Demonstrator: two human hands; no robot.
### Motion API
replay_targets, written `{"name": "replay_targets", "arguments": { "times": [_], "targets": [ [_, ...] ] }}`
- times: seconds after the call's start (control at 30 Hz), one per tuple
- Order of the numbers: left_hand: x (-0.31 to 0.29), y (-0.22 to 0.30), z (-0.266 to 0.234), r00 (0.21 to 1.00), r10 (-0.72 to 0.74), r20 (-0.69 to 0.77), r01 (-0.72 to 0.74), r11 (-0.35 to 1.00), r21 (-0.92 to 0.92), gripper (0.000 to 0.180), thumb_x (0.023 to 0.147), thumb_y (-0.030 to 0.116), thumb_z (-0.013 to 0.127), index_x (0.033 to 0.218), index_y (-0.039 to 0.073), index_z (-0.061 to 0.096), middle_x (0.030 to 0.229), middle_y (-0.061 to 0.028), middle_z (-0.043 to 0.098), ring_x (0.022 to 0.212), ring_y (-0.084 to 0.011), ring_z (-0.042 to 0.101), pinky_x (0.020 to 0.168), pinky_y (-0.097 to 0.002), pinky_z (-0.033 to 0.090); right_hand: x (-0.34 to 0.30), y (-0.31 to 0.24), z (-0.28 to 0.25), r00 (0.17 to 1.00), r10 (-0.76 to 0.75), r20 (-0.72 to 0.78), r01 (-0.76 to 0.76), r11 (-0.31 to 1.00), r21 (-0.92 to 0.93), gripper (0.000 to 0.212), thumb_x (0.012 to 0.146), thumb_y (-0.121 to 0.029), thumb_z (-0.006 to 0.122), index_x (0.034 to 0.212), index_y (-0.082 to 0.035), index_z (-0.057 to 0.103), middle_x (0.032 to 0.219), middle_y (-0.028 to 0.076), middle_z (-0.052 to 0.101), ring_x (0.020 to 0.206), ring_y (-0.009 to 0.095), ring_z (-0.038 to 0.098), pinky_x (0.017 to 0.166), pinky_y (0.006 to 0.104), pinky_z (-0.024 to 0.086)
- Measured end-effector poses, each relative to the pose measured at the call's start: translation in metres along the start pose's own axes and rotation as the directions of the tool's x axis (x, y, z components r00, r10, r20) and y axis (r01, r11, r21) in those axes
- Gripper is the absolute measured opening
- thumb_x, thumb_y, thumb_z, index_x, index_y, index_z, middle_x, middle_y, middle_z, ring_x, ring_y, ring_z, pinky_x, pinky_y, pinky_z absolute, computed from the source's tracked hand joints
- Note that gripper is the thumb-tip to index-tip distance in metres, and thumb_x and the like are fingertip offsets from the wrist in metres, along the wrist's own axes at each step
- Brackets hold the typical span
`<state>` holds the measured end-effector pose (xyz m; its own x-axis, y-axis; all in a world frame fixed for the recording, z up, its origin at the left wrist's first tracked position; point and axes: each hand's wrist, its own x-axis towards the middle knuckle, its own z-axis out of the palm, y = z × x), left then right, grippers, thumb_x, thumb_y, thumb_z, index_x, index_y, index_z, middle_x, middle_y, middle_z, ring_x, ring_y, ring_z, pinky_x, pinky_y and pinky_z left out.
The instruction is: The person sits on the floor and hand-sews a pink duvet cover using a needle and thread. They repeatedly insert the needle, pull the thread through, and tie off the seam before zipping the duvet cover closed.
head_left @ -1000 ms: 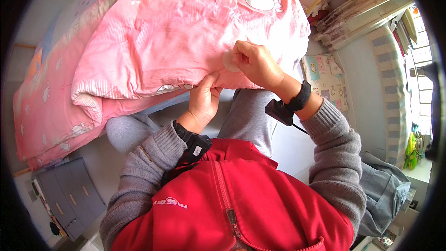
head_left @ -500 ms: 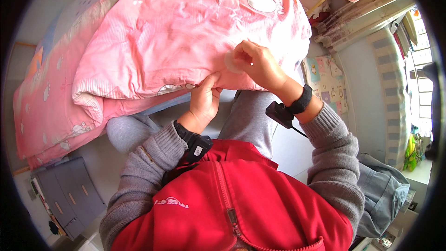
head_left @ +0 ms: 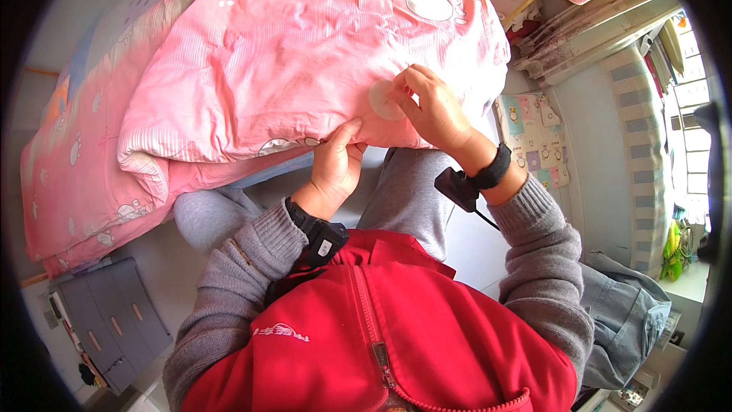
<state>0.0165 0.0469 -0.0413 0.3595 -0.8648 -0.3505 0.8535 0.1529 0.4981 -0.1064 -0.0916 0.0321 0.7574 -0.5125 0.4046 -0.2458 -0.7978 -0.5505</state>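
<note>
A pink quilt [head_left: 274,61] with white paw prints covers the bed in front of me. My left hand [head_left: 335,164] pinches its near edge between thumb and fingers. On the quilt, just beyond that grip, is a round, pale, translucent disc [head_left: 384,101]. My right hand [head_left: 436,111] is over the disc's right side, thumb and fingers drawn together at its rim. Whether the fingertips hold the disc's edge or something small is too fine to make out.
My knees, in grey trousers [head_left: 408,198], are against the bedside. A grey cabinet [head_left: 114,320] stands at lower left. To the right are a patterned board [head_left: 534,137], a striped curtain [head_left: 644,160] by the window, and grey-blue cloth [head_left: 625,320].
My right hand has shifted slightly and its fingers have changed position, uncovering more of the pale disc. The left hand keeps its pinch on the quilt edge.
</note>
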Motion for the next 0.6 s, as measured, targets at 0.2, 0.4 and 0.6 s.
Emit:
{"name": "replay_targets", "arguments": {
  "times": [0.2,0.4,0.6],
  "targets": [
    [0.0,-0.001,-0.002,1.0,0.007,0.01,-0.007,1.0,-0.012,0.011,0.088,0.007,0.063,0.098,0.004,0.065,0.095,-0.0049,0.065,0.086,-0.0149,0.061,0.079,-0.0305,0.051,-0.009,0.003,0.015,0.965,-0.237,-0.11,0.229,0.97,-0.085,0.008,0.077,-0.004,0.063,0.082,-0.001,0.057,0.079,0.013,0.057,0.075,0.034,0.056,0.068,0.04,0.046],
    [-0.001,0.0,0.001,1.0,0.01,-0.006,-0.01,1.0,-0.007,0.008,0.088,0.008,0.064,0.095,0.005,0.065,0.092,-0.0041,0.065,0.082,-0.0144,0.061,0.076,-0.0305,0.052,-0.012,0.006,0.026,0.957,-0.191,-0.219,0.2,0.98,0.02,0.007,0.077,-0.002,0.063,0.08,-0.003,0.056,0.077,0.011,0.056,0.072,0.03,0.055,0.067,0.039,0.045],
    [0.002,-0.001,-0.002,1.0,0.01,0.009,-0.01,1.0,-0.01,0.006,0.089,0.008,0.063,0.094,0.006,0.065,0.091,-0.004,0.065,0.081,-0.0138,0.061,0.076,-0.0311,0.052,-0.018,0.009,0.026,0.974,-0.07,-0.216,0.084,0.995,0.056,0.006,0.079,-0.002,0.063,0.082,-0.003,0.058,0.078,0.01,0.057,0.071,0.027,0.055,0.065,0.0361,0.044]
  ]
}}
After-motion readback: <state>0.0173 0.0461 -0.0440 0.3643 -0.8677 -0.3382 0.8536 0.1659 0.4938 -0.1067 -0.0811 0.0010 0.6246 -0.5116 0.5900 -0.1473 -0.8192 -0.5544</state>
